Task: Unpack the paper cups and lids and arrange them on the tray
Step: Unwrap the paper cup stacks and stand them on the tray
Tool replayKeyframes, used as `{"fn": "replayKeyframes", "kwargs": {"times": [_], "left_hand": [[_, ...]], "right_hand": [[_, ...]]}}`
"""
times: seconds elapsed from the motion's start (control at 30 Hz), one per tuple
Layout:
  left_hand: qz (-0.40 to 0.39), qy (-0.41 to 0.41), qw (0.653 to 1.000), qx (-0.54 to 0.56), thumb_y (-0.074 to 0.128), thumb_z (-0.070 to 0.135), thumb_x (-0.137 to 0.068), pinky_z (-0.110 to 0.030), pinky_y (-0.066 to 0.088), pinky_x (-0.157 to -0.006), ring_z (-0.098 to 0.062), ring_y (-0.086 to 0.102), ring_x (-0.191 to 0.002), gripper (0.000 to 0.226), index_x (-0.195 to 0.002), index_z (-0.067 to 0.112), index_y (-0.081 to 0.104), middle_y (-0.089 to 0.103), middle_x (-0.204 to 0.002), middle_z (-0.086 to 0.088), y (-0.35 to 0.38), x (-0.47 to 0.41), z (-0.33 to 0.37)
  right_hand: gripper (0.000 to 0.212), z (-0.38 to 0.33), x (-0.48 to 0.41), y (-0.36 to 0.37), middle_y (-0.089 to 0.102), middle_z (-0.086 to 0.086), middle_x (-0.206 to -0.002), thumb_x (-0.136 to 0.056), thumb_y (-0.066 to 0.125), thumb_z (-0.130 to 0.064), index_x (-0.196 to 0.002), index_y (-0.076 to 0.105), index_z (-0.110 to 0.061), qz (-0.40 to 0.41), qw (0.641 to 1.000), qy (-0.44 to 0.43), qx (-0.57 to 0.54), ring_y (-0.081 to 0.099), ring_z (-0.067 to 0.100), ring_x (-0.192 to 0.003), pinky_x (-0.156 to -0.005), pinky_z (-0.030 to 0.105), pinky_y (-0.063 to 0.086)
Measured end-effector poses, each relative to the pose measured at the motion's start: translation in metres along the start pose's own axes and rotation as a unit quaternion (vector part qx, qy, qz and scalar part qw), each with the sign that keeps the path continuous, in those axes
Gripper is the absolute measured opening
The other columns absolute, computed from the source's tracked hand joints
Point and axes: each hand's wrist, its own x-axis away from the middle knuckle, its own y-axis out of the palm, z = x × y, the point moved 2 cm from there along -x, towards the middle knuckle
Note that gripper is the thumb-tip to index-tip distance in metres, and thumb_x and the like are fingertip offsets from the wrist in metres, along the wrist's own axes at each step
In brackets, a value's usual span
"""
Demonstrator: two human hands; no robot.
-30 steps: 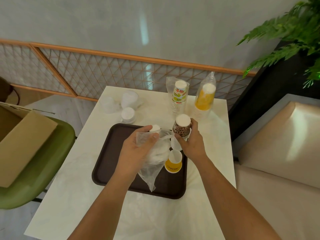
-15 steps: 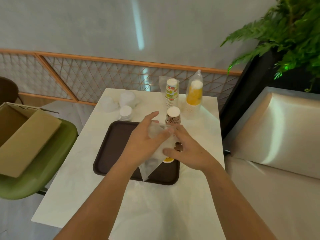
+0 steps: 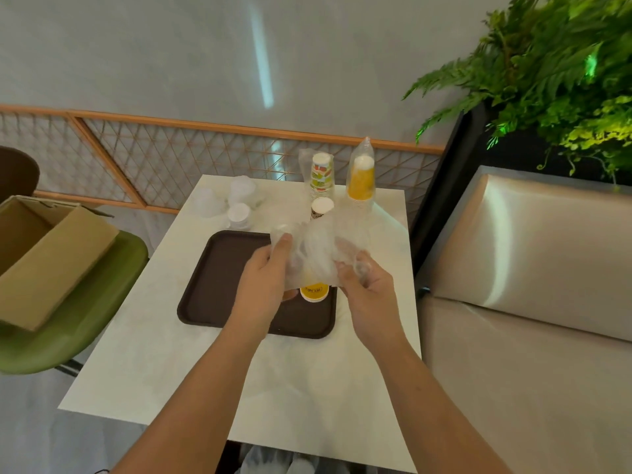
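A dark brown tray (image 3: 219, 289) lies on the white table. Above its right half I hold a crumpled clear plastic bag (image 3: 318, 254) with pale lids dimly visible inside. My left hand (image 3: 265, 282) grips the bag's left side and my right hand (image 3: 367, 289) grips its right side. Under the bag a yellow paper cup (image 3: 314, 293) stands on the tray. A brown patterned cup (image 3: 321, 206) stands upside down behind the bag. Two bagged cup stacks stand at the table's far edge: a fruit-print stack (image 3: 321, 176) and a yellow stack (image 3: 360, 179).
Clear lid stacks (image 3: 239, 200) sit at the table's far left. An open cardboard box (image 3: 44, 254) rests on a green chair (image 3: 78, 323) to the left. A beige bench seat (image 3: 533, 302) and a fern (image 3: 554, 70) are on the right. A mesh railing runs behind the table.
My right hand left the brown cup and took hold of the bag's right side. Both hands have lifted and spread the bag above the tray. The view has shifted back.
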Motion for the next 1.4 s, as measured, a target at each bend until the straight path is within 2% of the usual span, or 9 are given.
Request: {"fn": "replayKeyframes", "kwargs": {"times": [0.1,0.33,0.43,0.57,0.73,0.9,1.07,1.23,1.4], "left_hand": [[-0.001,0.043,0.999,0.010,0.061,0.049,-0.101,-0.041,0.065,-0.084,-0.015,0.072,-0.104,0.024,-0.110,0.029,0.067,0.072,-0.109,0.006,-0.007,0.005,-0.008],[0.026,0.133,0.988,-0.077,0.068,0.048,-0.098,-0.043,0.062,-0.087,-0.013,0.070,-0.099,0.024,-0.110,0.028,0.060,0.069,-0.104,0.007,-0.036,0.008,-0.011],[0.026,0.166,0.979,-0.115,0.070,0.043,-0.097,-0.027,0.058,-0.077,-0.008,0.067,-0.099,0.029,-0.116,0.025,0.057,0.067,-0.107,0.012,-0.049,0.014,-0.008],[0.040,0.186,0.971,-0.143,0.062,0.042,-0.101,-0.014,0.046,-0.067,0.007,0.062,-0.089,0.024,-0.119,0.028,0.055,0.064,-0.102,0.019,-0.068,0.020,-0.007],[0.076,0.211,0.964,-0.143,0.043,0.046,-0.109,-0.029,0.047,-0.066,-0.004,0.061,-0.082,0.027,-0.102,0.023,0.055,0.063,-0.091,0.012,-0.101,0.021,-0.015],[0.102,0.244,0.949,-0.173,0.040,0.045,-0.111,-0.025,0.041,-0.060,-0.007,0.054,-0.073,0.029,-0.088,0.029,0.048,0.060,-0.083,0.003,-0.149,0.016,-0.028],[0.115,0.243,0.946,-0.182,0.039,0.044,-0.111,-0.030,0.044,-0.067,-0.021,0.062,-0.081,0.035,-0.103,0.016,0.056,0.066,-0.089,-0.008,-0.188,0.002,-0.038],[0.124,0.232,0.947,-0.186,0.039,0.046,-0.110,-0.028,0.042,-0.065,-0.020,0.063,-0.085,0.034,-0.109,0.018,0.059,0.067,-0.090,-0.005,-0.206,-0.014,-0.045],[0.128,0.198,0.951,-0.202,0.041,0.047,-0.109,-0.033,0.044,-0.065,-0.023,0.064,-0.086,0.034,-0.111,0.019,0.059,0.069,-0.093,-0.004,-0.214,-0.029,-0.058]], "right_hand": [[0.037,-0.006,0.011,0.004,0.063,0.005,-0.139,-0.087,0.073,-0.030,-0.120,0.072,-0.048,-0.038,0.999,-0.010,0.025,0.059,0.021,-0.131,-0.109,0.050,0.051],[0.047,-0.028,0.013,-0.001,0.053,-0.010,-0.138,-0.076,0.078,-0.054,-0.120,0.070,-0.040,-0.048,0.991,-0.006,0.121,0.054,0.011,-0.131,-0.098,0.032,0.055],[0.031,-0.035,0.010,0.014,0.059,-0.006,-0.128,-0.093,0.072,-0.049,-0.118,0.071,-0.031,-0.028,0.986,0.010,0.162,0.059,0.004,-0.118,-0.075,0.016,0.054],[0.019,-0.029,0.014,0.044,0.061,-0.006,-0.104,-0.105,0.056,-0.038,-0.102,0.069,-0.025,0.010,0.976,-0.011,0.219,0.059,-0.003,-0.095,-0.079,0.012,0.042],[0.037,-0.013,0.030,0.083,0.047,-0.011,-0.083,-0.110,0.048,-0.025,-0.074,0.044,-0.033,0.095,0.959,-0.083,0.254,0.051,0.001,-0.078,-0.074,0.014,0.038],[0.032,0.005,0.038,0.083,0.055,0.002,-0.090,-0.111,0.044,-0.024,-0.086,0.058,-0.010,0.171,0.942,-0.092,0.275,0.055,0.014,-0.084,-0.074,0.023,0.042],[0.031,0.007,0.038,0.058,0.063,0.005,-0.096,-0.111,0.042,-0.026,-0.093,0.061,-0.010,0.196,0.927,-0.081,0.310,0.057,0.016,-0.088,-0.076,0.025,0.042],[0.033,0.006,0.044,0.021,0.063,-0.002,-0.090,-0.111,0.040,-0.032,-0.091,0.061,-0.016,0.226,0.920,-0.057,0.316,0.056,0.008,-0.080,-0.073,0.030,0.043],[0.033,0.015,0.056,-0.030,0.061,-0.007,-0.078,-0.107,0.043,-0.039,-0.084,0.062,-0.025,0.237,0.924,0.001,0.301,0.055,0.016,-0.071,-0.068,0.034,0.047]]}}
